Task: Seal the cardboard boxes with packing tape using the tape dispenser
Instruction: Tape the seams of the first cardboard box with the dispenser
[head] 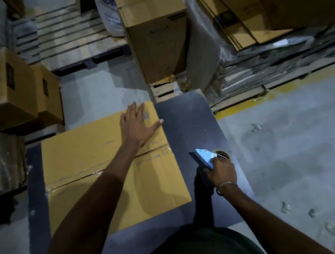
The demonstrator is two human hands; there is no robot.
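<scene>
A closed cardboard box [86,157] lies on a dark table [191,124], with a strip of clear tape [72,178] running along its centre seam. My left hand [138,126] rests flat on the box's far right corner, fingers spread. To the right of the box, my right hand [220,172] grips a blue tape dispenser [204,157] just above the table top. The tape roll on it is mostly hidden by my hand.
Stacked cardboard boxes [1,89] stand at the left. A tall box [156,34] sits on a pallet behind the table, next to wrapped flat cardboard stacks [253,12] at the right. A wooden pallet [68,37] lies far left. Scraps litter the grey floor [289,144].
</scene>
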